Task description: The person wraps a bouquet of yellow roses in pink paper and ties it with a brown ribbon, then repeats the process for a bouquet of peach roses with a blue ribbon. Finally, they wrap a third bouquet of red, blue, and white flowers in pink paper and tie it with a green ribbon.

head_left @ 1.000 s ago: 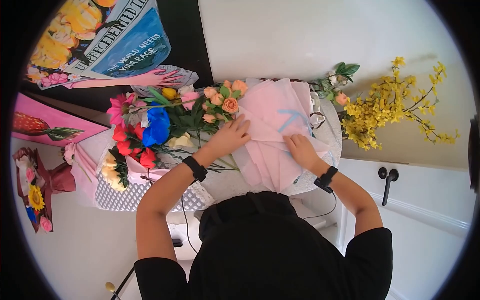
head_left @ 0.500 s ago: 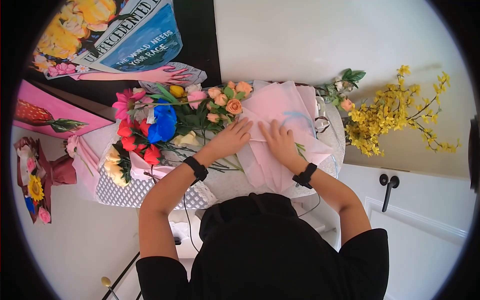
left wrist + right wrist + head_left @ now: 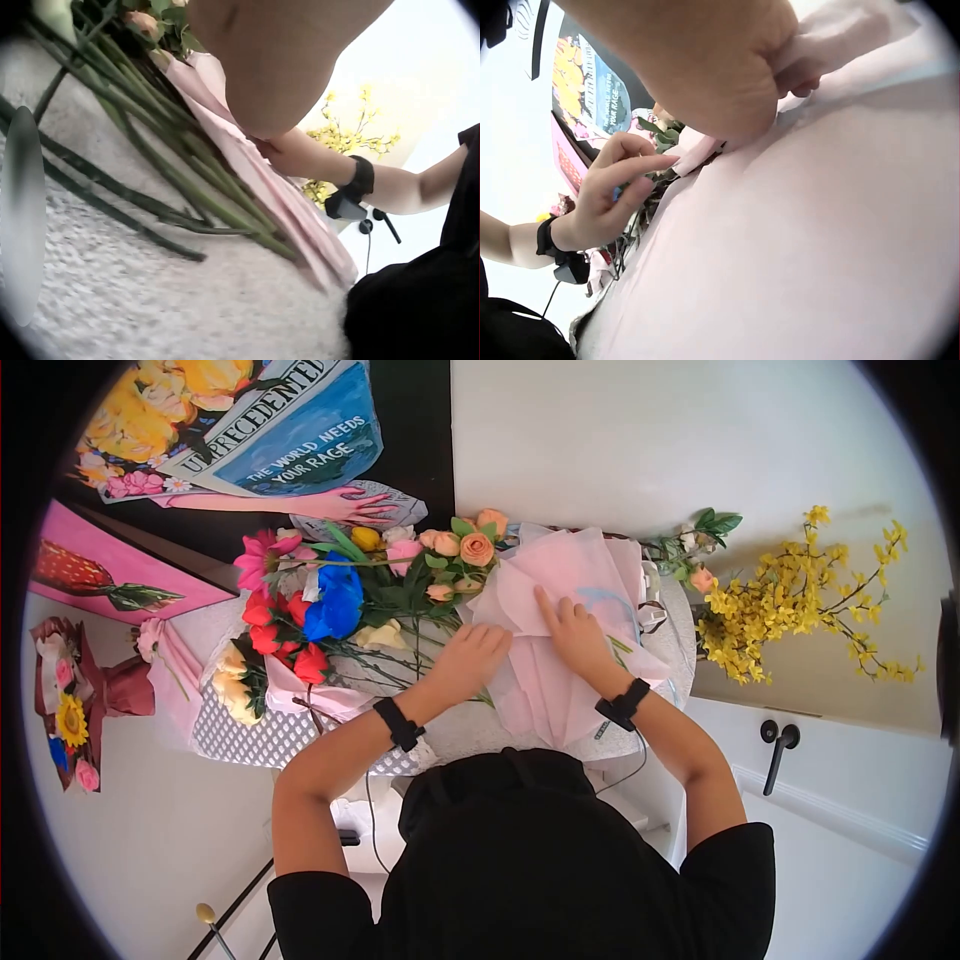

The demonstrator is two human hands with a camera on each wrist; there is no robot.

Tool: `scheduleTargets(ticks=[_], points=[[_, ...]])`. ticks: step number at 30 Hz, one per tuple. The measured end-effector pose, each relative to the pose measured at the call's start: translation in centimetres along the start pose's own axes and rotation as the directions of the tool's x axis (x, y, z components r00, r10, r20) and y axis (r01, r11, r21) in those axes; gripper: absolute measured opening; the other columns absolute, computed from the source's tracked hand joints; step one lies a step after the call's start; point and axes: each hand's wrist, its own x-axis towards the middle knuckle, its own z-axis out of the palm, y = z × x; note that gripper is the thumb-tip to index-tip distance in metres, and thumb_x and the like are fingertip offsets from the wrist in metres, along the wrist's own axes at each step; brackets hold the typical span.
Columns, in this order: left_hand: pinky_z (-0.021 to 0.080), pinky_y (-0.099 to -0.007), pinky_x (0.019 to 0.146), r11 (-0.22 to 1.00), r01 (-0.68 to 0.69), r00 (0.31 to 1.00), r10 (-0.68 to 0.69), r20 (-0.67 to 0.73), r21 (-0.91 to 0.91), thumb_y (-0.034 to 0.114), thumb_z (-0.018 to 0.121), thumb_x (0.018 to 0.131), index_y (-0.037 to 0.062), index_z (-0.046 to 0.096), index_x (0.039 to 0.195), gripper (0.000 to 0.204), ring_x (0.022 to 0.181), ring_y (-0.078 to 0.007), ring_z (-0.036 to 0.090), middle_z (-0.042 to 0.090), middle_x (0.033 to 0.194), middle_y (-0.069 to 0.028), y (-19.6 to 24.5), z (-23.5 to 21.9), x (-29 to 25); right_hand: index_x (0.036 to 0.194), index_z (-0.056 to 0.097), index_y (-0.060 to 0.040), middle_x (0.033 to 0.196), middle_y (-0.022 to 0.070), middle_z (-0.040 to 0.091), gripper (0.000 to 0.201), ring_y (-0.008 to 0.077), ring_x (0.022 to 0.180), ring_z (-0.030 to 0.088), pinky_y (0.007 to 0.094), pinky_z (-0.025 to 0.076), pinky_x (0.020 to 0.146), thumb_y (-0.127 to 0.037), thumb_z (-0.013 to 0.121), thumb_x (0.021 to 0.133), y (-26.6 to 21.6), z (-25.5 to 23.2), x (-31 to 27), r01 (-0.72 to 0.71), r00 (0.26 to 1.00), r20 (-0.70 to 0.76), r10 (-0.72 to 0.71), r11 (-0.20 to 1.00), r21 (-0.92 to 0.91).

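Layered pink wrapping paper (image 3: 545, 690) lies on the table, a pale blue ribbon (image 3: 600, 596) at its upper right. My right hand (image 3: 580, 645) rests on the sheets, index finger extended. My left hand (image 3: 470, 660) is at the paper's left edge, fingers bent; in the right wrist view that left hand (image 3: 604, 191) has its index fingertip at the edge, thumb apart. Green stems (image 3: 187, 161) run beside the folded paper (image 3: 225, 131) in the left wrist view. Peach roses (image 3: 476, 549) lie above my left hand. My right fingertips are partly hidden in the right wrist view.
Red, blue and pink flowers (image 3: 334, 603) lie left on the table (image 3: 420, 735), near cream flowers (image 3: 232, 685). Yellow blossom branches (image 3: 760, 615) stand right, by a door handle (image 3: 782, 750). Paintings (image 3: 320, 440) stand behind, and a wrapped bouquet (image 3: 72, 715) is at far left.
My right hand has moved left from the paper's right side onto its middle. My left hand has drawn back slightly toward my body, its fingers now more bent, at the paper's edge.
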Motion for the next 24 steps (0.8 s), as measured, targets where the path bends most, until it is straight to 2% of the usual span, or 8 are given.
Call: scheduleTargets(ticks=[1, 3, 7, 9, 10, 12, 22, 24], points=[[0.043, -0.0347, 0.077, 1.0, 0.003, 1.0, -0.003, 0.0, 0.001, 0.016, 0.053, 0.077, -0.0022, 0.053, 0.102, 0.03, 0.088, -0.0229, 0.054, 0.055, 0.102, -0.0107, 0.5, -0.4, 0.4, 0.136, 0.032, -0.0068, 0.08, 0.0086, 0.044, 0.066, 0.0215, 0.066, 0.05, 0.029, 0.045, 0.05, -0.008, 0.05, 0.072, 0.1, -0.1, -0.4, -0.009, 1.0, 0.005, 0.008, 0.999, 0.049], [0.045, -0.0317, 0.067, 0.634, 0.603, 0.797, -0.51, 0.325, -0.485, 0.019, 0.059, 0.081, -0.0004, 0.052, 0.097, 0.026, 0.082, -0.0228, 0.055, 0.055, 0.09, -0.0101, 1.4, -1.4, 1.3, 0.136, 0.031, -0.0059, 0.081, 0.0094, 0.043, 0.067, 0.0225, 0.066, 0.05, 0.0299, 0.046, 0.051, -0.007, 0.05, 0.072, 0.5, -0.8, -1.2, -0.004, 1.0, -0.013, 0.006, 0.994, 0.11], [0.047, -0.0307, 0.063, 0.382, 0.643, 0.679, -0.686, 0.262, -0.664, 0.023, 0.062, 0.083, 0.001, 0.052, 0.099, 0.029, 0.078, -0.0206, 0.057, 0.057, 0.086, -0.0079, 1.4, 1.8, 1.1, 0.138, 0.029, -0.0101, 0.084, 0.0118, 0.042, 0.07, 0.0255, 0.066, 0.049, 0.0319, 0.047, 0.052, -0.004, 0.05, 0.072, 1.3, -1.7, -2.0, -0.045, 0.998, -0.022, 0.051, 0.98, 0.192], [0.047, -0.0298, 0.071, -0.284, 0.38, 0.584, -0.664, 0.466, -0.881, 0.022, 0.06, 0.086, 0.0024, 0.053, 0.102, 0.026, 0.085, -0.0146, 0.057, 0.059, 0.093, -0.0043, 1.5, 1.4, 2.0, 0.138, 0.03, -0.0156, 0.084, 0.0126, 0.042, 0.071, 0.0269, 0.067, 0.05, 0.0329, 0.047, 0.053, -0.002, 0.05, 0.072, 1.7, -2.3, -1.9, -0.032, 0.999, -0.014, 0.037, 0.974, 0.226], [0.047, -0.0298, 0.071, -0.28, 0.381, 0.586, -0.664, 0.464, -0.881, 0.022, 0.06, 0.086, 0.0024, 0.053, 0.102, 0.026, 0.085, -0.0146, 0.057, 0.059, 0.093, -0.0043, 1.2, 1.1, 2.2, 0.138, 0.03, -0.0211, 0.085, 0.0134, 0.041, 0.073, 0.0283, 0.068, 0.05, 0.034, 0.048, 0.055, 0.0, 0.049, 0.072, 1.9, -2.5, -1.8, -0.018, 1.0, -0.007, 0.021, 0.965, 0.26], [0.047, -0.0269, 0.074, -0.444, 0.286, 0.744, -0.456, 0.489, -0.849, 0.018, 0.056, 0.088, 0.0028, 0.054, 0.102, 0.021, 0.088, -0.0136, 0.056, 0.058, 0.098, -0.002, 0.2, 0.4, 2.4, 0.137, 0.032, -0.0268, 0.086, 0.0141, 0.041, 0.073, 0.03, 0.069, 0.051, 0.0352, 0.048, 0.056, 0.002, 0.048, 0.072, 2.0, -3.1, -1.6, -0.035, 0.999, 0.014, 0.033, 0.948, 0.317], [0.042, -0.0231, 0.062, -0.578, 0.229, 0.666, -0.494, 0.559, -0.783, 0.013, 0.049, 0.09, 0.0065, 0.054, 0.099, 0.012, 0.073, -0.0065, 0.05, 0.055, 0.087, 0.0003, -2.1, 4.5, 1.7, 0.132, 0.038, -0.0362, 0.09, 0.0183, 0.04, 0.074, 0.0351, 0.075, 0.053, 0.038, 0.047, 0.062, 0.008, 0.043, 0.073, 0.5, -3.8, -1.3, -0.097, 0.993, 0.113, 0.04, 0.823, 0.559], [0.043, -0.0232, 0.067, -0.658, 0.008, 0.645, -0.572, 0.507, -0.753, 0.011, 0.047, 0.09, 0.007, 0.053, 0.1, 0.012, 0.078, -0.0084, 0.053, 0.056, 0.091, -0.0011, -1.9, 5.2, 3.1, 0.132, 0.039, -0.0345, 0.095, 0.0202, 0.041, 0.075, 0.0362, 0.075, 0.054, 0.038, 0.048, 0.063, 0.01, 0.042, 0.072, -0.3, -4.5, -1.0, -0.107, 0.992, 0.113, 0.051, 0.814, 0.57]])
